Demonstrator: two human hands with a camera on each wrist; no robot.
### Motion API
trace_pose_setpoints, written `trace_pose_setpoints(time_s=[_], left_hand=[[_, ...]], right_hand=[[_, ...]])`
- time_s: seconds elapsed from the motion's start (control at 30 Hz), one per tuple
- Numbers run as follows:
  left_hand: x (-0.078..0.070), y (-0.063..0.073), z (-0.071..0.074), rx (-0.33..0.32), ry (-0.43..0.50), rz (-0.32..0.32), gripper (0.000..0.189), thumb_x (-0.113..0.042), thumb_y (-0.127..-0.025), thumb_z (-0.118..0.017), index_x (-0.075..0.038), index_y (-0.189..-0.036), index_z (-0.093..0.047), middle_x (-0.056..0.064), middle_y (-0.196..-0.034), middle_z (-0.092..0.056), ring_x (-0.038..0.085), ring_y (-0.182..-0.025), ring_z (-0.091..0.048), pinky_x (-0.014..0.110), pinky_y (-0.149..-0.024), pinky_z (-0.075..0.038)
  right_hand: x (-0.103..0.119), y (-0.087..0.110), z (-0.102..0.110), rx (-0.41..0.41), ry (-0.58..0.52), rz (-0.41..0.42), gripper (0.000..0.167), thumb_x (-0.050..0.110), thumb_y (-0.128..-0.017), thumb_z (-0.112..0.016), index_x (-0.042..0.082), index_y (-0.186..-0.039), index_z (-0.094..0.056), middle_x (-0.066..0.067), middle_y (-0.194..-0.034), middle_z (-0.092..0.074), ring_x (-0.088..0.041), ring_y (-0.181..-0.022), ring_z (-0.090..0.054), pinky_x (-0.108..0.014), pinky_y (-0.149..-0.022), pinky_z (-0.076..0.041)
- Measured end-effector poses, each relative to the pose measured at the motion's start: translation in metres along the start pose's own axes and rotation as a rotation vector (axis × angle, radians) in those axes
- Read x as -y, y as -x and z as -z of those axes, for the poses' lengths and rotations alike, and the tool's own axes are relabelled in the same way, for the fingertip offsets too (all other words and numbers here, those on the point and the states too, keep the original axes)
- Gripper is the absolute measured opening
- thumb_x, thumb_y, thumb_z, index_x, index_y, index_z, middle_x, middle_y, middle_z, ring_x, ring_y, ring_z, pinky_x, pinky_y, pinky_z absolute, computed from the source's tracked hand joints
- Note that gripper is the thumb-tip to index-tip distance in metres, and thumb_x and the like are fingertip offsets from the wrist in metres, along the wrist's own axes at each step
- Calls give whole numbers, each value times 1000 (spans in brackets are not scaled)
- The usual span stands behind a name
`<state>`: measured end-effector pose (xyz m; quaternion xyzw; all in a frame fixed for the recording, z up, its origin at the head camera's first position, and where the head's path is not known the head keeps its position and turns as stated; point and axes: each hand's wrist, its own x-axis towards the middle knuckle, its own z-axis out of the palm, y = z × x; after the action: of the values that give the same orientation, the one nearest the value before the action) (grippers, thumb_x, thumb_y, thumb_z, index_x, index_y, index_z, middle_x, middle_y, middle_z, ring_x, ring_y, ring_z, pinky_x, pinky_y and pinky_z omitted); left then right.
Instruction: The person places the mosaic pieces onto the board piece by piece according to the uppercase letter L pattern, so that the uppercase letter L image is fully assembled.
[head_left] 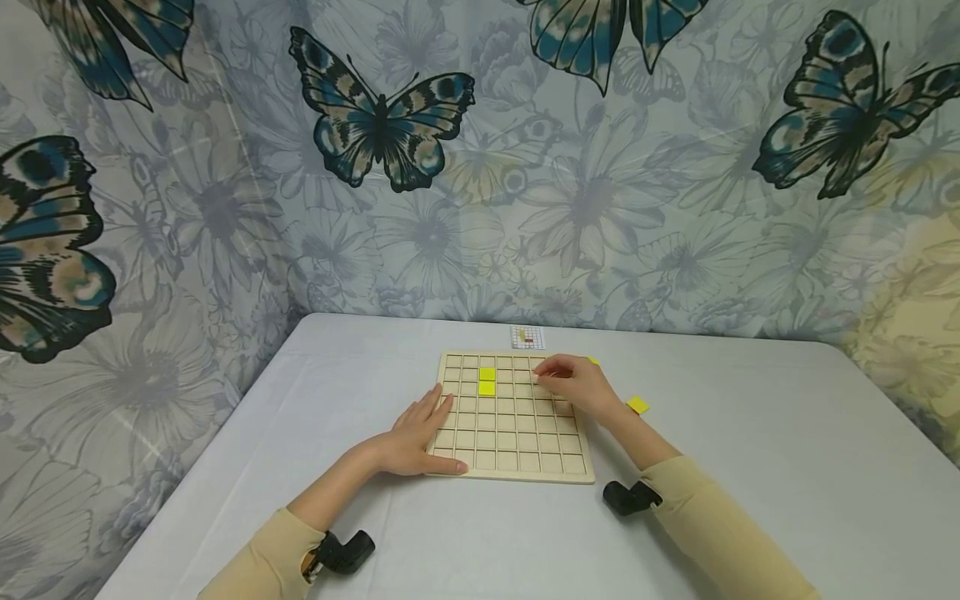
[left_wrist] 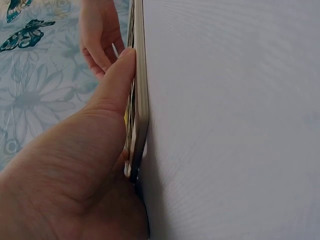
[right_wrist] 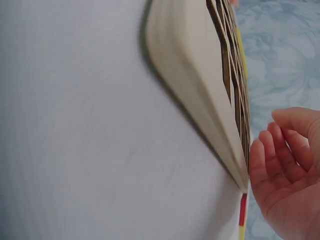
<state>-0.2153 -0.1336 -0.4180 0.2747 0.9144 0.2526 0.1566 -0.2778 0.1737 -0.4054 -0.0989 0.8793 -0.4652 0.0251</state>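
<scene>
Behind the grid board [head_left: 506, 439] hangs a backdrop [head_left: 495, 267] printed with dark-edged butterflies [head_left: 381, 132]; beneath the board spreads a white tabletop [head_left: 360, 375], smooth and cloth-like. The board looks wooden, pale, with a rounded corner, a layered edge and square cells walled in darker brown. Its filling seems at an early stage: two cells toward the far edge, left of centre, are taken, while most others in sight are bare.

At the board's left side, the left hand [head_left: 412, 440] lies spread, thumb across the near corner. Over the board's far right part, the right hand [head_left: 581, 386] bends its fingers; whether they pinch anything cannot be told. Just beyond the far edge lies a small card [head_left: 528, 337] with a printed grid and coloured marks.

Two flat, square yellow tiles [head_left: 487, 388] sit in neighbouring cells. Outside the board, to its right, lie a loose yellow tile [head_left: 637, 405] and a yellow piece [head_left: 594, 361] mostly hidden by the right hand, all unplaced.
</scene>
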Motion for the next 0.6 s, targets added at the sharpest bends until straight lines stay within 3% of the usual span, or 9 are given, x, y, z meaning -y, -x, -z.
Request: trace_pose_setpoints(time_s=[0.23, 0.33, 0.6], left_hand=[[0, 0, 0, 5, 8, 4, 110, -56, -84, -69, 0, -156, -6, 19, -161, 12, 32, -148, 8, 50, -117, 1], [0, 0, 0, 5, 8, 3, 110, -56, -84, -69, 0, -155, -6, 19, -161, 12, 32, -148, 8, 50, -117, 1], [-1, 1, 0, -2, -3, -4, 109, -56, -85, -68, 1, -155, -8, 20, -160, 10, 33, -148, 7, 50, -117, 0]], right_hand=[[-8, 0, 14, -37, 10, -28, 21, 17, -93, -68, 6, -110, -71, -11, -114, -67, -21, -91, -62, -32, -72, -48], [-10, 0, 19, -54, 7, -56, 22, 18, -93, -67, 6, -111, -71, -12, -113, -67, -22, -91, -62, -32, -70, -48], [-20, 0, 33, -87, 15, -78, 25, 18, -93, -66, 4, -114, -69, -14, -110, -69, -28, -99, -66, -38, -81, -52]])
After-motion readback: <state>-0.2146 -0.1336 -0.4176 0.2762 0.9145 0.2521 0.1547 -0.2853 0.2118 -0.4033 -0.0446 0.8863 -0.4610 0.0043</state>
